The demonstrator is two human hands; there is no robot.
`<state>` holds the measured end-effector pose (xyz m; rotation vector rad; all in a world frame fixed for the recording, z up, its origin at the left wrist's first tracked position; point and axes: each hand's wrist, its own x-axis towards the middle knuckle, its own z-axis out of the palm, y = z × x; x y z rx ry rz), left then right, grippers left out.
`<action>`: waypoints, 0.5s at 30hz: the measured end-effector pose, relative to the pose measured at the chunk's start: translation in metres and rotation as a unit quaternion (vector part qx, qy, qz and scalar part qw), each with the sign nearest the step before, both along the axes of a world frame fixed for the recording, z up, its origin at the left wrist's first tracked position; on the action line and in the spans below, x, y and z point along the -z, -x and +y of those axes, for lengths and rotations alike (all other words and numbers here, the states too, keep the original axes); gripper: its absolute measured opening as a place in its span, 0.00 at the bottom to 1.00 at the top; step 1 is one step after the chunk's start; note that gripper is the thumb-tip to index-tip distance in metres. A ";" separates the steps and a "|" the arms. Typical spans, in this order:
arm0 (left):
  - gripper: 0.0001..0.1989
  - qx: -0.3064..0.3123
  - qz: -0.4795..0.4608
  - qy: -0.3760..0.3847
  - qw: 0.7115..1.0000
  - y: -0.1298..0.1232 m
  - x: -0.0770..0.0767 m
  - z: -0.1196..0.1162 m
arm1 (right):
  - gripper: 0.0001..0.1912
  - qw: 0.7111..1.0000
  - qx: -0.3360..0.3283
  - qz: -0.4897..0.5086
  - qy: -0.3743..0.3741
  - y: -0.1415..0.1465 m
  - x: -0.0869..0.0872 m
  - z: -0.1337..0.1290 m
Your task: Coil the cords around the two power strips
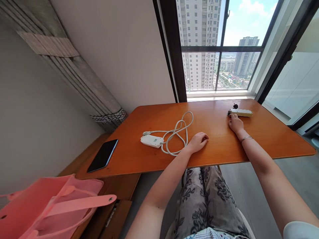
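Big orange table [274,139] first, everything else sits relative to it. A pink bag [50,205] hangs off its near-left corner, and a phone [102,155] lies on that corner. Mid-table there's a white adapter [152,141] with its looped cable [178,132], untouched. Left hand [198,142] rests loosely curled, empty, just right of the loop. Right hand [235,123] stretches to the far side, fingers relaxed, nearly touching a small trimmer [241,113], not gripping it yet.
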<state>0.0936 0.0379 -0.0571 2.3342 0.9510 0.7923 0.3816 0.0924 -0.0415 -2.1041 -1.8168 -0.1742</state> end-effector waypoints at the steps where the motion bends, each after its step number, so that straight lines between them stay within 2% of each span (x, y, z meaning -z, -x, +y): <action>1: 0.06 0.000 0.001 -0.001 1.000 0.000 0.000 0.000 | 0.22 1.000 -0.029 0.000 0.010 0.008 0.000 -0.004; 4: 0.07 0.002 -0.006 -0.004 1.000 -0.001 -0.001 -0.001 | 0.19 0.994 -0.108 0.004 0.035 0.037 0.003 -0.015; 9: 0.09 0.006 -0.073 -0.046 0.996 -0.003 -0.009 -0.009 | 0.19 0.982 -0.185 0.025 0.039 0.076 0.005 -0.029; 12: 0.09 -0.017 -0.139 -0.086 0.986 0.001 -0.021 -0.023 | 0.16 0.976 -0.209 0.035 0.040 0.084 0.005 -0.034; 15: 0.09 -0.076 -0.198 -0.148 0.966 0.019 -0.039 -0.036 | 0.14 0.974 -0.217 0.034 0.045 0.083 0.004 -0.035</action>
